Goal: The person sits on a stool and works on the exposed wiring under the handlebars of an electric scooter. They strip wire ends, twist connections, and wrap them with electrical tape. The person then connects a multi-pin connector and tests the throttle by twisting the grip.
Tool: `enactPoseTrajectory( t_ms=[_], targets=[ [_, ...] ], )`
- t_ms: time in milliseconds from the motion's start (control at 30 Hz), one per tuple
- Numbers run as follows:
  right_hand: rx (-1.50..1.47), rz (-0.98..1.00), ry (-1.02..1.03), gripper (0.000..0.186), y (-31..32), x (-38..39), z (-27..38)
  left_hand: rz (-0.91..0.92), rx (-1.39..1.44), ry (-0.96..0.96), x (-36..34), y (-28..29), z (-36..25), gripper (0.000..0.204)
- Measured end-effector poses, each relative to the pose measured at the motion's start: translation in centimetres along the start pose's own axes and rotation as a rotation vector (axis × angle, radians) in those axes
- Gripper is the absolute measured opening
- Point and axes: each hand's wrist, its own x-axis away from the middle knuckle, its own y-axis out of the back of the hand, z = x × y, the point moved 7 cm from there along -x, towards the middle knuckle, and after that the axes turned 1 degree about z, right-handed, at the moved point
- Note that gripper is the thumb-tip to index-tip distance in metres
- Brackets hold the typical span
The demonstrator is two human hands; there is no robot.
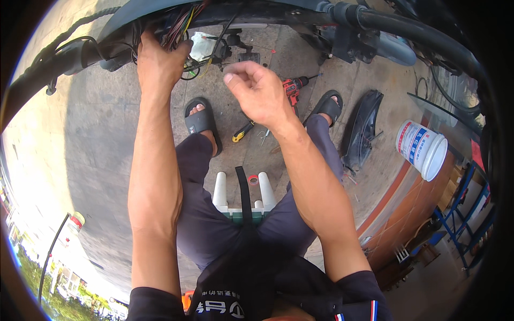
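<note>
My left hand (161, 63) reaches up to a bundle of multicoloured wires (182, 27) below a dark vehicle frame with handlebars (417, 27). Its thumb and fingers close around some wires, and the fingertips are partly hidden. Black cable loops and a whitish piece (202, 46) hang beside it. My right hand (259, 93) is raised in front of the frame, fingers loosely curled and thumb apart from the index finger, with nothing visible in it. Behind it on the ground lies a red and black power drill (292, 88).
A yellow and black hand tool (243, 131) lies between my sandalled feet. To the right are a curved black panel (362, 131) and a white bucket (423, 150). A green and white stool (219, 192) is beneath me, with a red tape roll (253, 180) by it. A blue rack (460, 214) stands far right.
</note>
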Motion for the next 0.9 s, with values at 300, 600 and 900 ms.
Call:
enactPoseTrajectory(
  t_ms=[300, 600, 900],
  targets=[
    [0.521, 0.267, 0.294, 0.036, -0.6, 4.2, 2.9, 0.053, 0.04, 0.117, -0.6, 0.5, 1.1, 0.069],
    [0.677, 0.246, 0.23, 0.034, 4.8, 5.6, 0.3, -0.018, 0.11, 0.058, -1.5, 1.8, 1.7, 0.045],
    [0.723, 0.285, 0.226, 0.035, 5.3, 6.4, -1.2, 0.096, 0.271, 0.082, -1.3, 1.1, 1.3, 0.051]
  ],
)
